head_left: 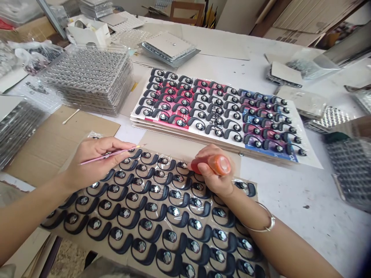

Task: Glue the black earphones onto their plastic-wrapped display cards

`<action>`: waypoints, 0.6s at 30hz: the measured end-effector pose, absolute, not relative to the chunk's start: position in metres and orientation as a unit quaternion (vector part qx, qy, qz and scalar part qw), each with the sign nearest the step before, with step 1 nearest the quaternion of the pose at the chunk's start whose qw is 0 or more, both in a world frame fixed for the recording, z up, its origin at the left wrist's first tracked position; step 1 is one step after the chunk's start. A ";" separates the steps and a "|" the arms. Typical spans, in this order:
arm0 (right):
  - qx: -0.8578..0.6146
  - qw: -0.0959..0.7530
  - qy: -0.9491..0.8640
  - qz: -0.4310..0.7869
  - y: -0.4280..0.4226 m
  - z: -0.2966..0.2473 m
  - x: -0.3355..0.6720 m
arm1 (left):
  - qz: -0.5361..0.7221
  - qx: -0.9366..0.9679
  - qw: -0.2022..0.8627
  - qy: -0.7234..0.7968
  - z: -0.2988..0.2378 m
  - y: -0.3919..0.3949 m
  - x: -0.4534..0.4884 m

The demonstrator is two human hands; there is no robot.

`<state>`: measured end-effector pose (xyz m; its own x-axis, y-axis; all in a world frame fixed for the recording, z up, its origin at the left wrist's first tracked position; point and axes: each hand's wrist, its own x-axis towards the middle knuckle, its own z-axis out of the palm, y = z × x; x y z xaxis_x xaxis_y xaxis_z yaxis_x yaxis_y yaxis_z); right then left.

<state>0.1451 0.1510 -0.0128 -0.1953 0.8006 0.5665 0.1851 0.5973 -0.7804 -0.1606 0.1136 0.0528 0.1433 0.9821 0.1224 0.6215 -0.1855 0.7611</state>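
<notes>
My left hand [100,156] pinches a thin pink stick [97,159] with a pointed tip, held above the upper left of a brown board. My right hand [216,173] is wrapped round an orange-red bottle [220,165], tilted down toward the board's upper edge. The bottle's tip is partly hidden by my fingers and seems close to one of the pieces there. Rows of black curved, hook-shaped pieces [140,247], each with a round clear stone, cover the brown board [87,247] in front of me.
Behind lies a stack of printed boards [307,154] with similar black pieces. At the left stand stacked clear trays [87,77] and a cardboard sheet [98,123] with a cotton swab [71,116]. Wrapped packs [169,48] lie at the back, and more trays [350,166] at the right.
</notes>
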 end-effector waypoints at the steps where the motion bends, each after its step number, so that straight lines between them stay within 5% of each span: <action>1: -0.341 0.536 -0.719 0.283 0.151 -0.013 0.145 | 0.318 0.701 0.286 0.571 0.052 0.113 -0.161; 18: -0.302 0.543 -0.740 0.258 0.152 -0.010 0.142 | 0.284 0.804 0.254 0.457 0.043 0.106 -0.141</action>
